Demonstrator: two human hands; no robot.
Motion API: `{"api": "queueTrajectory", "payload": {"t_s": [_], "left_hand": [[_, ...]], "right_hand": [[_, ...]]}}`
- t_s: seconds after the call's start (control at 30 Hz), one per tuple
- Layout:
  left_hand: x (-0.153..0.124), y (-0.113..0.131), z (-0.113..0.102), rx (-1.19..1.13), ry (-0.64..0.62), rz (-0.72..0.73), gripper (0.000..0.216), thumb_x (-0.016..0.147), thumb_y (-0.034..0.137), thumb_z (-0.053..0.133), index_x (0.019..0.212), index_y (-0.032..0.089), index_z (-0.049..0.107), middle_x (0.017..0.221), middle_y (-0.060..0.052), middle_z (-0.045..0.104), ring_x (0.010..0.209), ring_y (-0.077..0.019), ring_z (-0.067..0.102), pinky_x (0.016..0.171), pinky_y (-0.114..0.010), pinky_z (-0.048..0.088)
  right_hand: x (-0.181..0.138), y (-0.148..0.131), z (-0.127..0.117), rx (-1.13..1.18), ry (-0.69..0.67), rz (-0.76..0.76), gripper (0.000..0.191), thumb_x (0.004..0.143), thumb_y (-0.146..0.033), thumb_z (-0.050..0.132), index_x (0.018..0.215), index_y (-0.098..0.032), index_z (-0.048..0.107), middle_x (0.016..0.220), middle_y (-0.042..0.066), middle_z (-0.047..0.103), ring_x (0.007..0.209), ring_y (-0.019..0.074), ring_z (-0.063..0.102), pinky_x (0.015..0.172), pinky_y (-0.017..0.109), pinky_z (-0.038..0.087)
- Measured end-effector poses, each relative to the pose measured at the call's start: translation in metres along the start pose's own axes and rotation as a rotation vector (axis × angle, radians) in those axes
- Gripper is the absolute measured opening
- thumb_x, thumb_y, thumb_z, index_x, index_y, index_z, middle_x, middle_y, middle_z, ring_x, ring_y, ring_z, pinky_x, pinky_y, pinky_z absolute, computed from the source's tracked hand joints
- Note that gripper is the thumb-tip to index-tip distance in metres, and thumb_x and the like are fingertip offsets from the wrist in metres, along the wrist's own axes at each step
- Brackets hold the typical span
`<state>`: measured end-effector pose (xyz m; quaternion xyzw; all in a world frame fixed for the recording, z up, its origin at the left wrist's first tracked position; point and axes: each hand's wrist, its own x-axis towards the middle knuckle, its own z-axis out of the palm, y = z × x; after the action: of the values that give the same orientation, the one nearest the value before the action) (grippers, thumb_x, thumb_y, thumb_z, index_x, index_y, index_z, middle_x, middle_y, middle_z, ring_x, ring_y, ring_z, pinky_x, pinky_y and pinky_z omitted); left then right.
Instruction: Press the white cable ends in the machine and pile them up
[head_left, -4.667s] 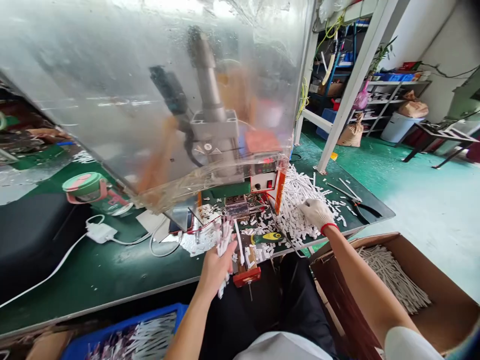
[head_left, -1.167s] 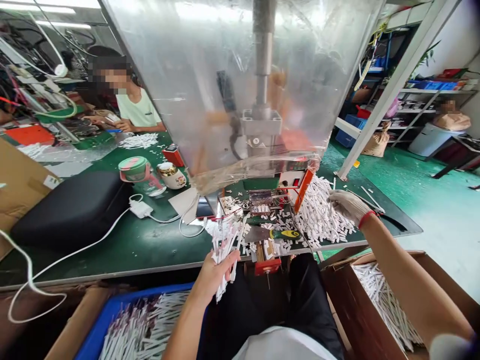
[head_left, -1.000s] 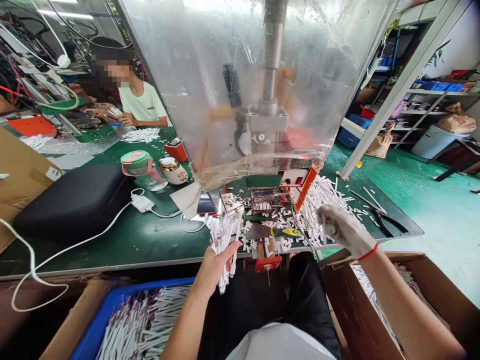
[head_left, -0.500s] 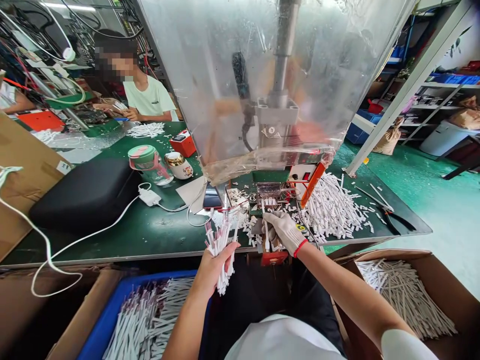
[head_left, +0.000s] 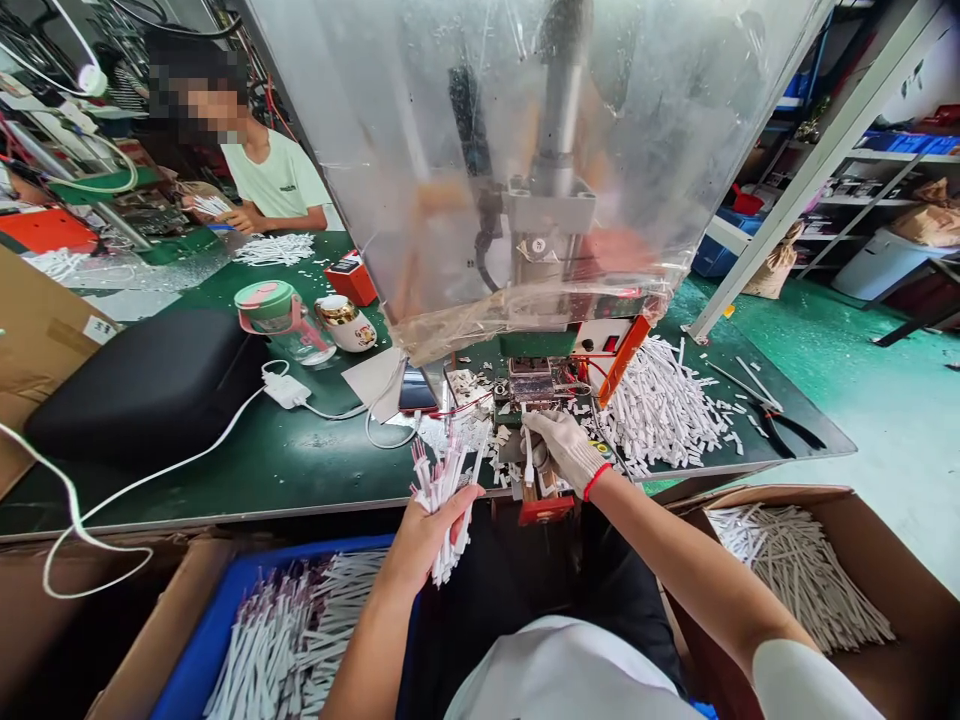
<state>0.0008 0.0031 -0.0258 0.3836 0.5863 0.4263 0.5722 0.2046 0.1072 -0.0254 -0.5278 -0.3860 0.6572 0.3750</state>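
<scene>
A bundle of thin white strips with pinkish, wire-like ends [head_left: 444, 480] is gripped in my bare left hand [head_left: 429, 530], just off the table's front edge. My right hand [head_left: 566, 448], in a pale knitted glove with a red cuff, is closed at the front of the small metal fixture [head_left: 531, 382] under the press. Its fingers pinch one white strip [head_left: 529, 462], which hangs down toward me from the fixture. Below that hand a red block [head_left: 546, 510] juts out from the table edge. The glove hides part of the fixture.
Cut white pieces [head_left: 660, 410] lie heaped right of the press, with cutting pliers [head_left: 780, 425] beyond. A clear guard [head_left: 450, 200] hangs overhead. A blue bin [head_left: 217, 600] and a carton [head_left: 817, 500] hold more strips. Across the table sits a person [head_left: 274, 180].
The view has shifted slightly. My right hand has moved a little at the fixture, and the strip beneath its fingers shows more clearly. My left hand keeps its bundle in place.
</scene>
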Motion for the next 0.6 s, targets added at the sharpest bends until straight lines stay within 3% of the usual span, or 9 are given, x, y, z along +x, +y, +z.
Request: {"api": "queueTrajectory", "payload": {"t_s": [0.1, 0.2, 0.3, 0.4, 0.5, 0.6], "left_hand": [[-0.001, 0.005, -0.002, 0.117, -0.066, 0.054, 0.048, 0.076, 0.062, 0.073, 0.082, 0.014, 0.076, 0.044, 0.005, 0.046, 0.044, -0.0110, 0.042, 0.046, -0.024, 0.035], [-0.001, 0.011, -0.001, 0.236, -0.125, 0.091, 0.044, 0.077, 0.059, 0.073, 0.070, 0.015, 0.073, 0.046, 0.003, 0.048, 0.047, -0.0120, 0.044, 0.049, -0.025, 0.036], [0.000, 0.019, 0.006, 0.312, -0.192, 0.122, 0.042, 0.080, 0.055, 0.072, 0.062, 0.017, 0.067, 0.047, 0.002, 0.049, 0.046, -0.0122, 0.043, 0.048, -0.025, 0.035], [0.000, 0.028, 0.015, 0.356, -0.317, 0.132, 0.044, 0.085, 0.053, 0.066, 0.058, 0.019, 0.064, 0.050, -0.001, 0.056, 0.047, -0.0141, 0.051, 0.049, -0.026, 0.039], [-0.003, 0.032, 0.016, 0.328, -0.394, 0.123, 0.045, 0.087, 0.053, 0.062, 0.057, 0.019, 0.064, 0.050, -0.003, 0.060, 0.046, -0.0158, 0.055, 0.052, -0.027, 0.043], [-0.007, 0.028, 0.012, 0.297, -0.308, 0.079, 0.045, 0.085, 0.055, 0.063, 0.056, 0.020, 0.063, 0.046, -0.001, 0.057, 0.045, -0.0157, 0.053, 0.054, -0.028, 0.045]], "right_hand": [[-0.013, -0.014, -0.004, -0.132, 0.051, -0.129, 0.040, 0.082, -0.054, 0.069, 0.075, -0.020, 0.050, 0.053, -0.004, 0.055, 0.035, 0.0080, 0.044, 0.032, 0.019, 0.031], [-0.036, -0.028, -0.006, -0.276, -0.059, -0.271, 0.041, 0.081, -0.057, 0.071, 0.083, -0.019, 0.058, 0.064, -0.002, 0.060, 0.044, 0.0076, 0.049, 0.039, 0.019, 0.036], [-0.057, -0.028, 0.000, -0.310, -0.195, -0.291, 0.038, 0.082, -0.054, 0.071, 0.082, -0.017, 0.062, 0.064, -0.002, 0.059, 0.048, 0.0084, 0.052, 0.044, 0.019, 0.038], [-0.065, -0.022, 0.001, -0.206, -0.174, -0.264, 0.041, 0.085, -0.055, 0.067, 0.072, -0.018, 0.054, 0.055, -0.003, 0.053, 0.043, 0.0086, 0.047, 0.041, 0.020, 0.035], [-0.061, -0.031, -0.028, -0.123, 0.028, -0.271, 0.038, 0.086, -0.054, 0.064, 0.074, -0.020, 0.053, 0.061, -0.001, 0.056, 0.044, 0.0093, 0.046, 0.040, 0.021, 0.036], [-0.050, -0.055, -0.093, -0.325, 0.466, -0.319, 0.032, 0.085, -0.051, 0.064, 0.080, -0.021, 0.055, 0.064, 0.001, 0.056, 0.049, 0.0115, 0.047, 0.044, 0.023, 0.040]]}}
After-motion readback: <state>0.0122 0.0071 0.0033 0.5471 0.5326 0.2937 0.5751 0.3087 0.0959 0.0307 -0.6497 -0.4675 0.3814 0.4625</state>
